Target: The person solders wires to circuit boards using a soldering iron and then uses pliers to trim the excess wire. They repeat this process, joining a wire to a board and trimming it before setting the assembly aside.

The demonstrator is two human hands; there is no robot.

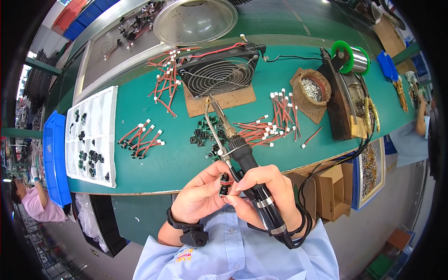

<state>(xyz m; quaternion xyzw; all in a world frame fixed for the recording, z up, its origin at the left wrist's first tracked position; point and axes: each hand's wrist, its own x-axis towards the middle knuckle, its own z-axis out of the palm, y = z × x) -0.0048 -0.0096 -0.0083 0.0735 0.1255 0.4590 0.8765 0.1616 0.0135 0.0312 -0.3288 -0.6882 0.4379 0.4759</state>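
Note:
My right hand [278, 189] is wrapped round the black handle of a soldering iron [242, 154]. A thin metal solder-feed tube [214, 128] is clamped alongside it, and the iron's tip points away from me toward the fan. My left hand [198, 193] pinches a small black electronic part [224, 185], with a bit of red wire across it. The right fingertips meet the part too, at its right side. Past the hands lies a pile of small black and green parts [201, 134], with red and black connector leads [261, 133] to its right.
A black fan [219, 70] stands on a brown board behind the iron. Left is a white compartment tray [100, 140] beside a blue bin [56, 158]. A solder pot [311, 88], an iron stand [343, 102] and a solder wire spool [358, 60] stand at the right.

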